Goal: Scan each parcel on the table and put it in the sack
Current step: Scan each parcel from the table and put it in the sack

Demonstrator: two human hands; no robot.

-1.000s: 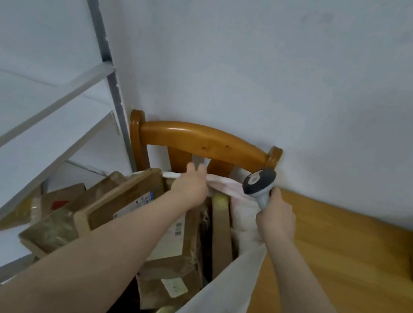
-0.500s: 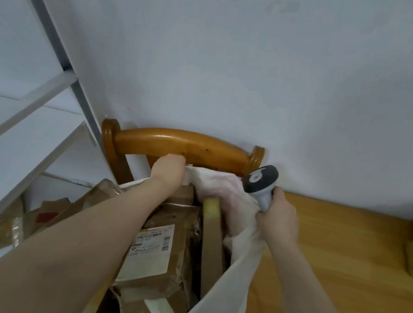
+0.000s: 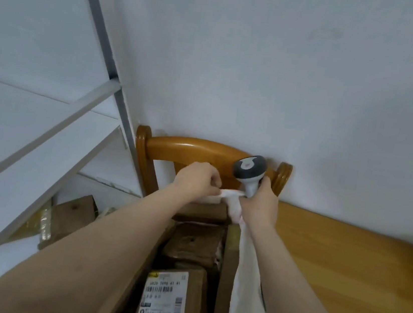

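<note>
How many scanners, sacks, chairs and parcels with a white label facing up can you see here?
grey handheld scanner: 1
white sack: 1
orange-brown wooden chair: 1
brown cardboard parcel with a white printed label: 1
Total: 4

Left hand (image 3: 197, 178) pinching sack (image 3: 247, 280) rim, right hand (image 3: 259, 206) gripping scanner (image 3: 249, 171), parcels (image 3: 188, 248) inside

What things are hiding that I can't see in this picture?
Head view, the only one:
1. Sack: its bottom is cut off by the lower edge.
2. Parcel label: small print too blurry to read.
3. Scanner: handle hidden inside the right hand.
4. Table: cut off by the right edge, so leftover parcels cannot be counted.
</note>
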